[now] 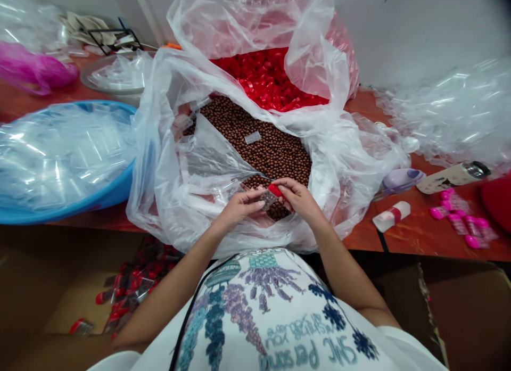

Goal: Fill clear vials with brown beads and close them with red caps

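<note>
Between my two hands is a small clear plastic container (270, 199) with a red cap (274, 189) at its top end. The fingers of my left hand (248, 203) are closed around the clear body. My right hand (294, 196) pinches at the red cap. Both hands are over a large clear plastic bag (159, 163) that lies open and holds a heap of small brown balls (275, 153). A clear piece of plastic (252, 137) rests on the balls. Behind them, another bag holds many red caps (263, 75).
On the left stands a blue basin (99, 198) of clear plastic pieces. Capped containers (131, 280) lie in a cardboard box (67, 307) below. To the right are a bottle (451, 178), a lilac object (401, 179), a white-and-red roll (392, 216) and pink-capped containers (465, 219).
</note>
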Available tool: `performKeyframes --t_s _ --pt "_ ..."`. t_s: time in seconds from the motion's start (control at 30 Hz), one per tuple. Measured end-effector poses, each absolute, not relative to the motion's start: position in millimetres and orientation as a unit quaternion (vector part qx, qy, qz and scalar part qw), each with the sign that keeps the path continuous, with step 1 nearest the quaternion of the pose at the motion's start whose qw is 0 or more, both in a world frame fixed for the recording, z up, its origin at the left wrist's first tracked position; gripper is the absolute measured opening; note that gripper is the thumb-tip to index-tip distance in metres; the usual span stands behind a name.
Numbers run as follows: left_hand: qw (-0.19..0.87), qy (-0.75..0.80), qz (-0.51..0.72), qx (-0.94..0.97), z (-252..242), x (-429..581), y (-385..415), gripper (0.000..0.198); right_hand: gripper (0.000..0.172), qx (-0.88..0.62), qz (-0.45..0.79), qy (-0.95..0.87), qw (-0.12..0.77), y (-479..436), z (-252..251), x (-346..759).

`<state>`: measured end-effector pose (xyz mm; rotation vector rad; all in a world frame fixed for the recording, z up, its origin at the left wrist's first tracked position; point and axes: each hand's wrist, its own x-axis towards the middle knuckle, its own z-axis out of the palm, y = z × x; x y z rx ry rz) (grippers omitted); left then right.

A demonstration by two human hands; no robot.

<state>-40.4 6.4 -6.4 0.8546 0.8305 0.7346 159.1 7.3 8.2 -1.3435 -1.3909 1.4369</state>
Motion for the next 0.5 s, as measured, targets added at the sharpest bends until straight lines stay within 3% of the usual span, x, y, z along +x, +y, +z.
performKeyframes --t_s 0.2,0.33,0.5 --pt "0.769 0.394 0.367 0.344 -3.8 -35.0 5.5 0.047 0.036 -0.495 0.363 -0.726 0.312 -0.9 20.0 160.1" --pt "0.788 0.370 0.387 0.303 1.0 -29.1 4.3 0.051 0.081 -0.474 0.218 -0.804 0.285 -5.5 21.1 154.4" --pt "0.794 0.364 0.399 0.279 11.2 -22.9 1.3 0.041 0.066 -0.476 0.160 -0.815 0.290 -3.7 13.1 150.0"
